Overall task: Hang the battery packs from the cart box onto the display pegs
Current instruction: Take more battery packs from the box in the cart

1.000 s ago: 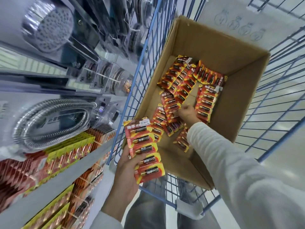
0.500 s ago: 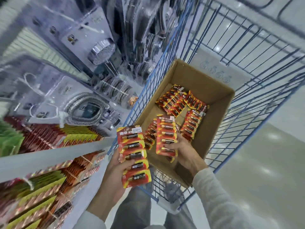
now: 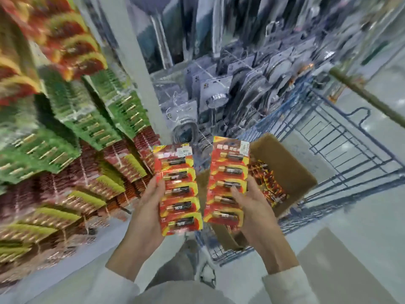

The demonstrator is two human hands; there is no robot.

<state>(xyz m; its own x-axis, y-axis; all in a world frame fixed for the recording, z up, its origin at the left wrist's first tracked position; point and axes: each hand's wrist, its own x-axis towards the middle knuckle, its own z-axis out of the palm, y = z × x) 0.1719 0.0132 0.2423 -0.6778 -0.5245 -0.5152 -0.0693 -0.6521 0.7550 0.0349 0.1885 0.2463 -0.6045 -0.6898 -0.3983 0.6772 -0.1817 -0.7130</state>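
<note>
The left hand grips a red-and-yellow strip of battery packs by its left edge, thumb lying on the front and fingers curled out of sight behind. Just beside it, at 3 o'clock, the right hand holds a second strip the same way from the right edge, its thumb pressed across the card about halfway down. Both strips stand upright, five batteries stacked on each, with a narrow gap between them; a white price sticker sits at the top of the first. White sleeves cover both forearms. Behind the second strip, toward 2 o'clock, an open cardboard box rests in a blue wire cart, and more red battery packs lie loose in its bottom. From 8 to 11 o'clock of the hands the display fills the view: rows of red hanging packs low down, green hanging packs above them, more red and yellow ones blurred at the top; the pegs themselves are too smeared to make out. A white upright post ends that section at 12 o'clock, and past it hang clear packets of shower hoses and fittings. Pale glossy floor spreads at 4 o'clock, and a shoe shows at 6 o'clock.
</note>
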